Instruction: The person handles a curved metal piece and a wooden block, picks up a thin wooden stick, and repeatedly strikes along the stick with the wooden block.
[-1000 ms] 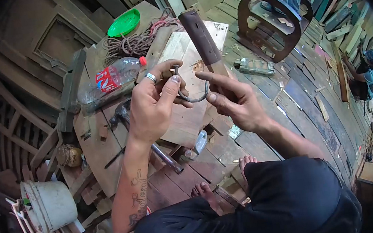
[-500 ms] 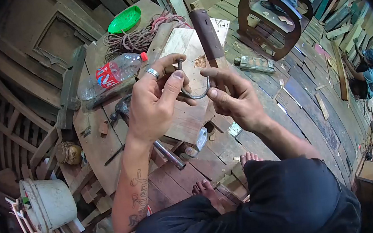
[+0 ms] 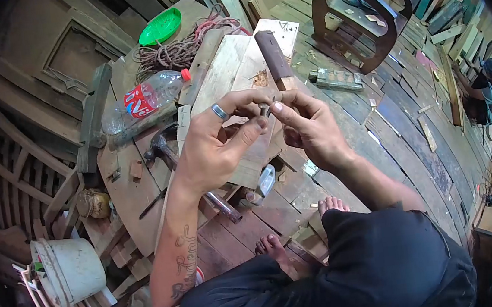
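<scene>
My left hand, with a ring on one finger, pinches a metal hook whose end shows between the fingertips; most of its curve is hidden. My right hand closes thumb and fingers on the same piece, its fingertips meeting those of my left hand. Beyond them a dark-wrapped wooden handle stands over pale boards. Beside my left wrist lies a hammer, partly covered by my forearm.
A plastic bottle, coiled rope and a green basket rest on the bench. A white bucket stands at lower left. A curved wooden frame is at upper right; another person crouches at far right.
My hands have come together at the fingertips, and the hook has turned so its curve no longer shows. The handle and boards appear slightly shifted in view.
</scene>
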A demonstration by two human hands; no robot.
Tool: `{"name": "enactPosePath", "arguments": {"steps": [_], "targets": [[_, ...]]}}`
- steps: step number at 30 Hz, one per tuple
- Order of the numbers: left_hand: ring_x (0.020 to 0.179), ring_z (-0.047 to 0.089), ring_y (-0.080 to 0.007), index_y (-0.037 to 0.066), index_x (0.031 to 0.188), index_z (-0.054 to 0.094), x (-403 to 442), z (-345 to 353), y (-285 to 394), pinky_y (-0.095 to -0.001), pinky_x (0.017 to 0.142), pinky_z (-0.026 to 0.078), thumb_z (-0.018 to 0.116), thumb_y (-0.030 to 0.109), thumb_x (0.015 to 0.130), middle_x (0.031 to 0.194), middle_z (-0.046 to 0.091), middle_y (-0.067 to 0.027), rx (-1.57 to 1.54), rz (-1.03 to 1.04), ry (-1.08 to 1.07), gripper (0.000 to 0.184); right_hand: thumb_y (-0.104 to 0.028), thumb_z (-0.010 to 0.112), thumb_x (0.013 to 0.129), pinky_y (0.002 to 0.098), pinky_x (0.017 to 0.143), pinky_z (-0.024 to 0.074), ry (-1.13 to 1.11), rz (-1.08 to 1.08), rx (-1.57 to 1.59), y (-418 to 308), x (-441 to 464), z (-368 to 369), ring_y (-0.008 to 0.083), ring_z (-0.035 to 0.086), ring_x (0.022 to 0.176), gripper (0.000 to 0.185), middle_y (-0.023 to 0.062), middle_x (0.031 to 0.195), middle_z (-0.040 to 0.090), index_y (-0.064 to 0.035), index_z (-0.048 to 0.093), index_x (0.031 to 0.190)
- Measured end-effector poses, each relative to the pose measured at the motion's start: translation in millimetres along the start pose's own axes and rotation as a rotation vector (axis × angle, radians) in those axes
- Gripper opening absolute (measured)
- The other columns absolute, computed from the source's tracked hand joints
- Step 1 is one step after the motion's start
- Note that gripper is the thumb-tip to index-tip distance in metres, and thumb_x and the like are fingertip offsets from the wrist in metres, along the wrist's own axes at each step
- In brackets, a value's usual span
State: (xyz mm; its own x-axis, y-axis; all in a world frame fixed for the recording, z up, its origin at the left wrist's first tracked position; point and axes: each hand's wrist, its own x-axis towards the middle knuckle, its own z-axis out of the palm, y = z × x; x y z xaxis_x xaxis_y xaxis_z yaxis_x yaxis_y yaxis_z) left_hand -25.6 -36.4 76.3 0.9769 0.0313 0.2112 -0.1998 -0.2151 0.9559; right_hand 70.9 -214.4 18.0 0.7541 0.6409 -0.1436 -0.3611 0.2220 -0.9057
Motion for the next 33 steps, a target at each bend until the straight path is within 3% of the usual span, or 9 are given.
{"name": "enactPosePath", "arguments": {"steps": [6,8,9,13,17,20,26,30,33], "targets": [[0.098,0.067,-0.0100,0.000,0.128,0.063,2,9,-5,-0.0273,0.090,0.057,0.067,-0.002,0.096,0.104,0.067,-0.0041,0.027,-0.089,-0.020,0.032,-0.028,0.073,0.099,0.0215,0.052,0.0357,0.038,-0.053,-0.201,8,2,-15,0.0029,0.051,0.060,0.028,-0.0049,0.072,0.058,-0.0007,0.072,0.105],[0.097,0.068,-0.0104,-0.001,0.124,0.065,4,15,-5,-0.0275,0.088,0.057,0.065,-0.003,0.094,0.104,0.070,-0.0045,0.089,-0.104,-0.089,0.030,-0.021,0.071,0.100,0.0208,0.058,0.0392,0.058,-0.205,-0.305,16,2,-17,0.0032,0.055,0.068,0.023,-0.0036,0.077,0.062,0.0007,0.073,0.108],[0.095,0.069,-0.0123,-0.001,0.120,0.067,5,17,-8,-0.0292,0.085,0.058,0.064,-0.003,0.093,0.101,0.071,-0.0070,0.117,-0.053,-0.092,0.027,-0.014,0.070,0.099,0.0209,0.063,0.0419,0.065,-0.216,-0.277,16,0,-15,0.0036,0.057,0.074,0.018,-0.0018,0.085,0.065,0.0014,0.072,0.109],[0.091,0.071,-0.0175,-0.001,0.119,0.066,4,19,-20,-0.0325,0.084,0.058,0.066,0.001,0.091,0.096,0.071,-0.0129,0.242,-0.002,-0.098,0.027,-0.012,0.073,0.097,0.0220,0.065,0.0438,0.095,-0.250,-0.357,25,0,-27,0.0041,0.056,0.073,0.017,-0.0033,0.084,0.062,0.0019,0.072,0.108],[0.088,0.073,-0.0257,-0.001,0.117,0.066,3,21,-22,-0.0368,0.083,0.056,0.069,0.009,0.090,0.093,0.073,-0.0175,0.297,0.015,-0.101,0.028,-0.016,0.071,0.100,0.0196,0.055,0.0372,0.106,-0.152,-0.366,29,-3,-37,0.0017,0.051,0.068,0.018,-0.0051,0.078,0.058,-0.0008,0.072,0.108],[0.087,0.074,-0.0262,-0.001,0.115,0.066,4,15,-27,-0.0363,0.082,0.057,0.068,0.009,0.091,0.091,0.074,-0.0173,0.313,-0.025,-0.083,0.026,-0.020,0.070,0.102,0.0197,0.052,0.0338,0.095,-0.054,-0.270,27,-9,-41,0.0007,0.049,0.064,0.019,-0.0065,0.077,0.056,-0.0026,0.071,0.109],[0.087,0.074,-0.0197,-0.002,0.114,0.064,4,-27,-48,-0.0341,0.081,0.057,0.064,0.010,0.095,0.091,0.076,-0.0151,0.450,-0.140,0.055,0.022,-0.023,0.058,0.108,0.0200,0.048,0.0285,0.126,-0.120,-0.198,34,-10,-68,0.0009,0.038,0.054,0.018,-0.0076,0.068,0.045,-0.0062,0.064,0.112],[0.087,0.073,-0.0159,-0.004,0.115,0.063,-1,-72,-67,-0.0308,0.079,0.057,0.062,0.011,0.098,0.092,0.075,-0.0122,0.439,-0.240,0.240,0.022,-0.024,0.056,0.109,0.0205,0.048,0.0244,0.156,-0.109,-0.145,39,-14,-91,0.0008,0.035,0.054,0.018,-0.0086,0.068,0.040,-0.0086,0.064,0.116],[0.087,0.071,-0.0147,-0.003,0.119,0.063,-6,-84,-74,-0.0307,0.081,0.056,0.061,0.010,0.099,0.094,0.075,-0.0095,0.407,-0.328,0.229,0.023,-0.023,0.057,0.109,0.0203,0.048,0.0246,0.182,-0.044,-0.109,44,-23,-99,0.0006,0.034,0.054,0.018,-0.0090,0.069,0.040,-0.0086,0.064,0.117]]}}
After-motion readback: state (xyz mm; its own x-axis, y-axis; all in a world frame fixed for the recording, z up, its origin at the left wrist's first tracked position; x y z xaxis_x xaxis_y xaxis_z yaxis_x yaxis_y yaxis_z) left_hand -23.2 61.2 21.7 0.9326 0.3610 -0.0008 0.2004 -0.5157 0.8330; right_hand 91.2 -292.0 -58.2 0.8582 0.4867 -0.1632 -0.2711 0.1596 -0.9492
